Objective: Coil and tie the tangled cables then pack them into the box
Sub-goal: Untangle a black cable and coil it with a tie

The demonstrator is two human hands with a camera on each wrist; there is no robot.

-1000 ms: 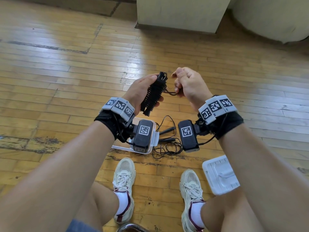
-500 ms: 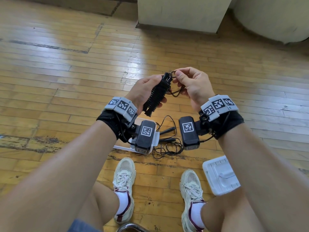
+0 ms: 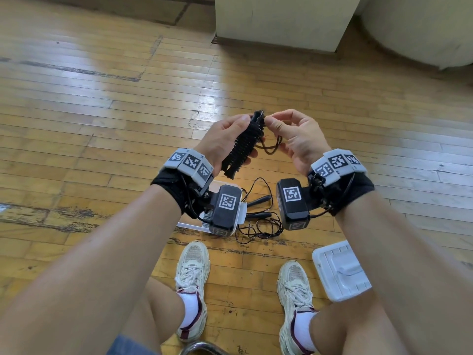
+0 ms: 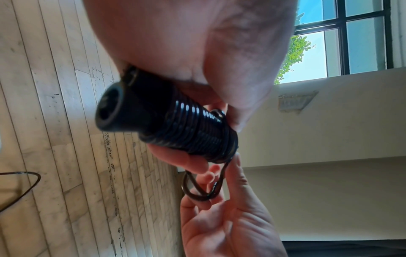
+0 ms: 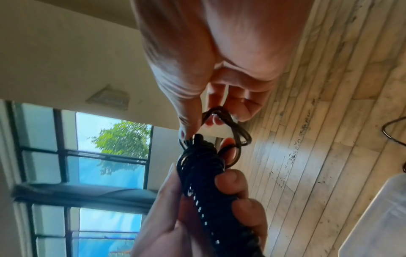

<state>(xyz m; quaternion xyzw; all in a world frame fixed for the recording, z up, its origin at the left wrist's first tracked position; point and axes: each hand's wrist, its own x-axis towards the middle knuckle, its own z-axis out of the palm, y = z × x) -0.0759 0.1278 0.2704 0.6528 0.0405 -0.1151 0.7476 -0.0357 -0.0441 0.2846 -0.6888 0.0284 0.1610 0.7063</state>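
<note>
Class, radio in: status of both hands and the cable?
Left hand grips coiled cable. Right hand pinches its loose end. Tangled cable on floor.

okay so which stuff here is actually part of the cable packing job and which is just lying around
Job: wound cable bundle in left hand; its loose end pinched by right hand; tangled cable; clear box; white lid.
Lying about: pale cabinet; metal ring.

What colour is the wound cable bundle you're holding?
Black, glossy; the cable bundle shows best in the left wrist view.

Head view looks down from above at the floor; 2 wrist views sit very close, facing along the palms toward the window, sharing the coiled cable point(image 3: 244, 144).
</note>
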